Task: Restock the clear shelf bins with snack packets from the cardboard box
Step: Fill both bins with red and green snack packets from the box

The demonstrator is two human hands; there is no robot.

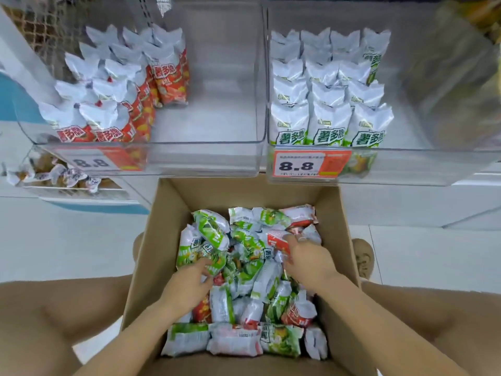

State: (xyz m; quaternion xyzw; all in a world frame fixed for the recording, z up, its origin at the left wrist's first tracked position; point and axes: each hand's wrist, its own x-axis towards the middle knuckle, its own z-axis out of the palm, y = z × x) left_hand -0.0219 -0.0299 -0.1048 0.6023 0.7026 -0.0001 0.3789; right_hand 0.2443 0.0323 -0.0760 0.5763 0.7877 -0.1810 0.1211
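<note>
Cardboard box point(162, 240) of packets; left grip point(189, 278) around green packet point(214, 260); right grip point(303, 256) around red packet point(276, 241)

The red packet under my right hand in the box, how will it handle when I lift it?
The red packet looks puffy and crinkled, so it is probably light and squashy rather than stiff. Its glossy film may slip in a loose pinch by the right hand. Packets lie loosely piled in the box, so neighbours will likely shift.
</note>
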